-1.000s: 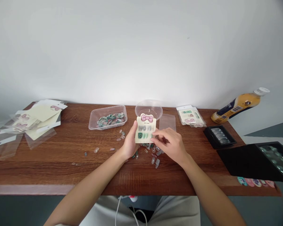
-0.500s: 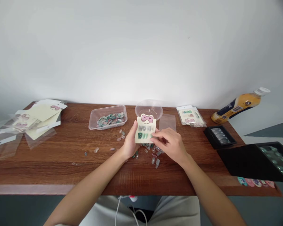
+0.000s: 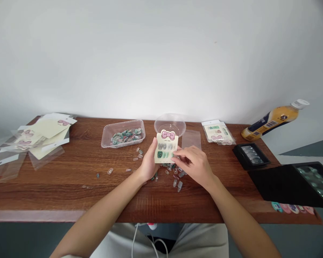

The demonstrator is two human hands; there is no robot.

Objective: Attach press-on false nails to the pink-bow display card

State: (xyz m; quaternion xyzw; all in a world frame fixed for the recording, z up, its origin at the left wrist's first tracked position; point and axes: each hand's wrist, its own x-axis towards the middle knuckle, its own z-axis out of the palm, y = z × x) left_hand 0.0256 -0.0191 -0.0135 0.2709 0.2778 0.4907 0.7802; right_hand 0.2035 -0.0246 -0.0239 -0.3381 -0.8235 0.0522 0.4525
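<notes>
My left hand [image 3: 150, 161] holds a cream card [image 3: 164, 141] with a pink bow at its top, upright above the table. Two rows of press-on nails sit on the card, greyish clear ones above and green ones below. The thumb and index finger of my right hand [image 3: 195, 162] pinch at the card's lower right corner, over a green nail [image 3: 172, 155]. Loose nails [image 3: 179, 185] lie on the wood below and around the card. Behind my left hand is a clear tub [image 3: 105, 138] full of nails.
A round clear lid [image 3: 170, 120] and an empty clear bag [image 3: 191, 139] lie behind the card. Packed cards [image 3: 218, 133], a yellow bottle [image 3: 274, 122] and black nail boxes [image 3: 251, 156] stand on the right. Blank cards and bags [image 3: 47, 129] are piled at the left.
</notes>
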